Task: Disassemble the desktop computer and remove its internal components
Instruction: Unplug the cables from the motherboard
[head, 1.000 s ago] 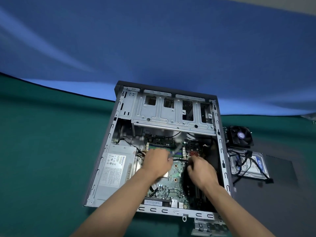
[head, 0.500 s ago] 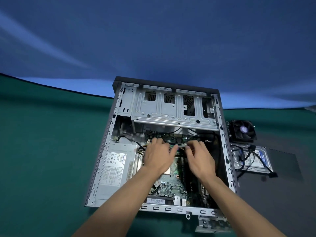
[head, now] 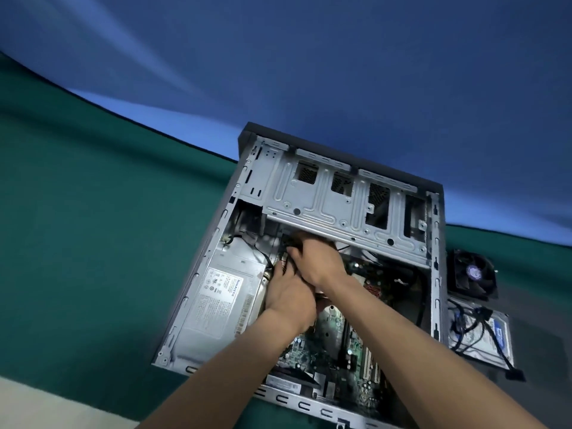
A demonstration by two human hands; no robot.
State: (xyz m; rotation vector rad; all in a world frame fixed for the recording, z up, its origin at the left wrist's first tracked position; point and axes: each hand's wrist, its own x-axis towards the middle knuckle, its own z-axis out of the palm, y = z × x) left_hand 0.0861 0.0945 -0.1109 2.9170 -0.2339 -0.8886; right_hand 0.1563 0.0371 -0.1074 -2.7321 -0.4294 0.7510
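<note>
The open desktop case (head: 433, 274) lies on its side on the green mat. Both hands reach into its upper left corner, just under the metal drive cage (head: 340, 209). My right hand (head: 318, 264) lies over the left, with its fingers curled round a black cable plug (head: 289, 242) at the top edge of the green motherboard (head: 328, 335). My left hand (head: 288, 295) sits below it; its fingertips pinch at the same plug and wires, partly hidden by the right hand. The silver power supply (head: 219, 301) sits left of the hands.
A black cooler fan (head: 473, 274) and a hard drive (head: 483, 332) with loose cables lie on the mat right of the case. A dark panel (head: 541, 351) lies beyond them. A blue backdrop rises behind.
Both hands have moved from the middle of the motherboard up and left to its top corner under the drive cage, and the right hand now crosses over the left. The view has tilted.
</note>
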